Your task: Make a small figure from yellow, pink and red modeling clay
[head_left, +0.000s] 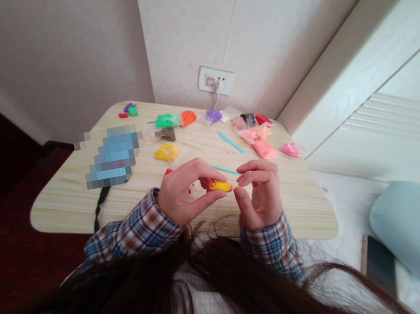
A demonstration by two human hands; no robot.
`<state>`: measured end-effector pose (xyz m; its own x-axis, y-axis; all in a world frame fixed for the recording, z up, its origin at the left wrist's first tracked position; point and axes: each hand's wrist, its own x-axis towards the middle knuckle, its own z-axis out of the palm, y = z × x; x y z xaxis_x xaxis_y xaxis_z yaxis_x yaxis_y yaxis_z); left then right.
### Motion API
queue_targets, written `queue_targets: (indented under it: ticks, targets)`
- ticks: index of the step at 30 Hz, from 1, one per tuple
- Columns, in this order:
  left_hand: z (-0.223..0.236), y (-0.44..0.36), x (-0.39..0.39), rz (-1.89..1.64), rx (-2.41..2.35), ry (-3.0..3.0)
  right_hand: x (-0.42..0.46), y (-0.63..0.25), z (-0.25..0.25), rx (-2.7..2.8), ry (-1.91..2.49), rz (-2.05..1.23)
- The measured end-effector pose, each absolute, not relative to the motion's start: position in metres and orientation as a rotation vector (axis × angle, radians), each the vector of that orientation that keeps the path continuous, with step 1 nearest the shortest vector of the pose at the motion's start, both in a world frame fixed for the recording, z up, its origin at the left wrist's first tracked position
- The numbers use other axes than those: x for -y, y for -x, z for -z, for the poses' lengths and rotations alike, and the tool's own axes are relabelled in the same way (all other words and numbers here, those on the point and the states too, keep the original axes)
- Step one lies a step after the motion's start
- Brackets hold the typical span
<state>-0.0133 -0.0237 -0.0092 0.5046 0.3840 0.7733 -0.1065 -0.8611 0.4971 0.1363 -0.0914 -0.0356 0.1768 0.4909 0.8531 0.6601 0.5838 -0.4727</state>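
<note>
Between the thumb and fingers of my left hand [183, 191] is a small piece of yellow modelling clay [221, 185], with a bumpy surface and reddish bits at its end. My right hand [260, 191] is close to the right end of the piece, its fingers curved and its thumb apart from them; nothing shows in it. Behind the hands a thin blue modelling tool [226, 169] lies on the table, partly covered. Small red bits [191, 188] and a red lump [168, 172] show around my left hand.
On the wooden-topped table [300, 206] lie a yellow clay bag [167, 153], a green clay bag [168, 120], several pink and red ones, and a flat blue tool [232, 142]. A pixelated blue object [114, 155] with a dark cord stands left. A wall socket [216, 80] is behind.
</note>
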Motion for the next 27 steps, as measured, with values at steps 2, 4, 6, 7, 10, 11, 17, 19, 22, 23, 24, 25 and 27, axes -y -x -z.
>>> queue_targets:
  ticks: [2,4,6,7,10,11,17,19,22,23,24,25,27]
  targets:
    - [0.0089,0.0136,0.0235,-1.339,-0.229,-2.265,0.0922,-0.1359,0.0347,1.467,1.039,0.144]
    - [0.0091,0.0141,0.0231,-1.329,-0.235,-2.269,0.093,-0.1356,0.0339,1.466,1.035,0.134]
    - [0.0094,0.0147,0.0227,-1.313,-0.239,-2.274,0.0933,-0.1355,0.0334,1.468,1.034,0.125]
    - [0.0096,0.015,0.0226,-1.308,-0.239,-2.276,0.0933,-0.1356,0.0334,1.469,1.032,0.122]
    - [0.01,0.0154,0.0229,-1.304,-0.24,-2.281,0.0925,-0.1359,0.0336,1.475,1.023,0.127]
    - [0.01,0.0154,0.0231,-1.303,-0.246,-2.282,0.092,-0.136,0.0338,1.477,1.019,0.135]
    - [0.0083,0.0142,0.025,-1.301,-0.271,-2.278,0.0903,-0.1367,0.0332,1.479,1.008,0.191]
    - [0.0076,0.0138,0.0252,-1.308,-0.265,-2.277,0.0906,-0.1367,0.0324,1.493,1.01,0.191]
    - [0.007,0.0132,0.0252,-1.318,-0.254,-2.279,0.0909,-0.1365,0.0316,1.505,0.998,0.185]
    - [0.0071,0.013,0.0251,-1.322,-0.252,-2.279,0.0908,-0.1364,0.0316,1.506,0.997,0.187]
    - [0.0072,0.0129,0.0251,-1.325,-0.248,-2.277,0.0908,-0.1363,0.0316,1.507,0.998,0.193]
    - [0.0074,0.0128,0.025,-1.335,-0.239,-2.272,0.0907,-0.1362,0.0317,1.507,1.002,0.203]
    - [0.0079,0.0129,0.0248,-1.34,-0.231,-2.268,0.0905,-0.1361,0.0318,1.512,1.012,0.215]
